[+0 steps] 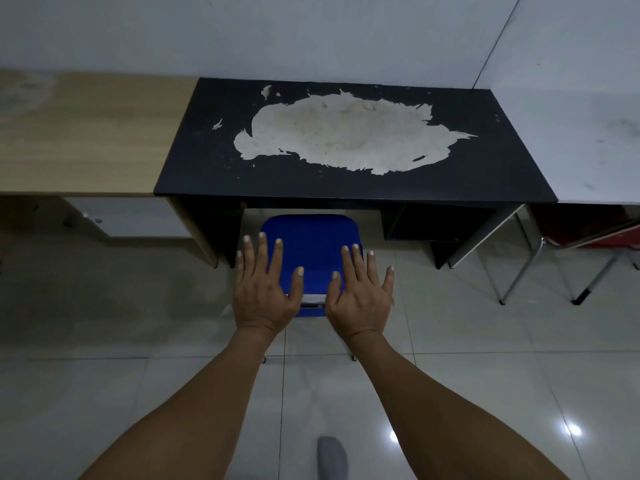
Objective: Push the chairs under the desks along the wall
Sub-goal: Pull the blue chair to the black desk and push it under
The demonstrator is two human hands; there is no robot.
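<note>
A blue chair stands in front of the black desk, whose top has a large worn pale patch. The front of the seat reaches under the desk's edge; the backrest is nearest me. My left hand and my right hand hover flat, palms down, over the top of the backrest, fingers spread. Neither hand holds anything; I cannot tell whether they touch the chair.
A light wooden desk adjoins on the left, a white desk on the right. Under the white desk stands a red chair with metal legs. The floor is glossy tile. A grey-socked foot shows at the bottom.
</note>
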